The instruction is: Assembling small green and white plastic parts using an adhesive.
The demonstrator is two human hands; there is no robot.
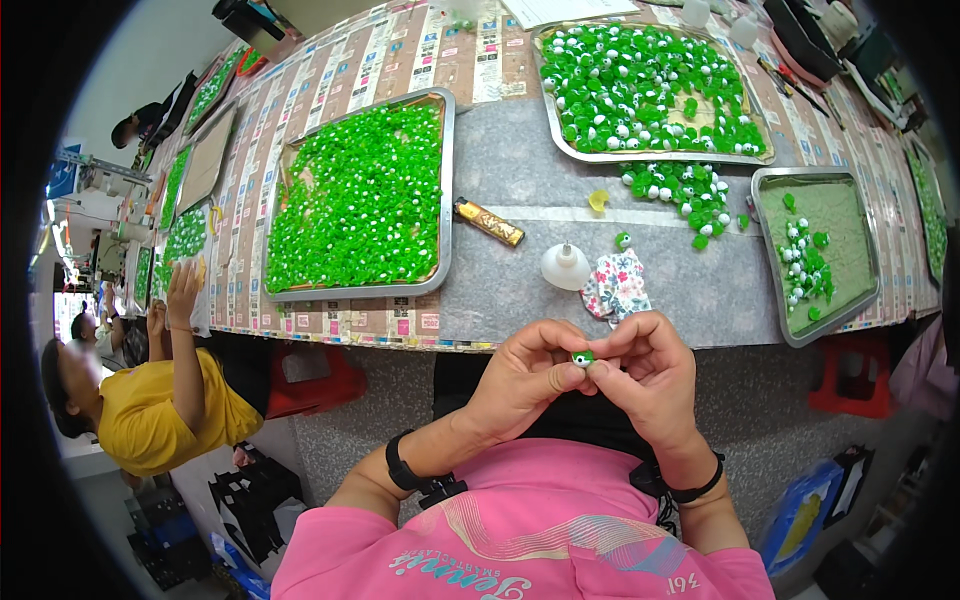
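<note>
Between the fingertips of my left hand [525, 378] and my right hand [648, 376] is a small green-and-white piece with a dark spot [582, 358], like a tiny eyed figure. Both hands pinch it just in front of the table edge, thumbs nearest me. Right beyond my fingers lies a floral cloth [618, 285], with one loose green-and-white piece [623, 241] at its far end. Beside the cloth stands a squat white bottle with a thin tip [566, 266].
A metal tray of green pieces [447, 190] lies left, a larger one [600, 157] at the back, a sparser one [872, 240] right. A loose pile [690, 200], a yellow scrap [598, 200] and a gold-and-dark stick [490, 222] lie between. A yellow-shirted person [175, 415] works at left.
</note>
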